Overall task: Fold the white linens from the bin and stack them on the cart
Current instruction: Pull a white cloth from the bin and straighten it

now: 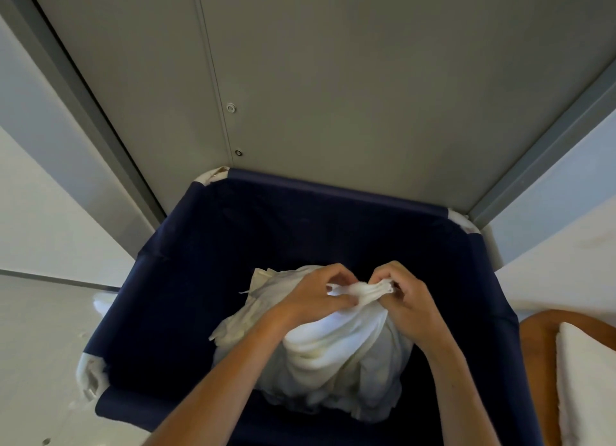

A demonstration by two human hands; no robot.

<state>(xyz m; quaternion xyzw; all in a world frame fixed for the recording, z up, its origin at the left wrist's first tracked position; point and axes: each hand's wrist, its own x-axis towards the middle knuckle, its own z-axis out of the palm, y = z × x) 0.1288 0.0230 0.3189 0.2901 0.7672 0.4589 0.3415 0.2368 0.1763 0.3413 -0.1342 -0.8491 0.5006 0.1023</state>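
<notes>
Grey wall panels (300, 79) fill the view beyond our grips, joined by a vertical seam with two small round fasteners (230, 107) well above them and to the left. Pale floor (40, 345) spreads out far to the left of the left grip. Below and around both grips sits the dark navy fabric bin (186, 279). Its far rim runs across just under the wall panels, and white worn patches (90, 375) show at three of its corners.

Our left grip (316, 295) and right grip (408, 300) are close together, nearly knuckle to knuckle, over the middle of the bin. Both are clenched on the same white linen (333, 352). The left grip's fingers and thumb curl round a gathered ridge of the cloth, and the right grip pinches the bunched edge just beside it. Between the two grips we see a short, thick roll of cloth. From there the linen hangs in long folds beneath both grips and spreads into a rumpled heap inside the bin. A creamier layer of cloth (263, 279) sticks out to the left of the left grip; we cannot tell whether it is a separate piece.

Far to the right of the right grip, outside the bin, a white padded piece (586, 379) lies on an orange-brown surface (540, 339); we cannot tell what either is.
</notes>
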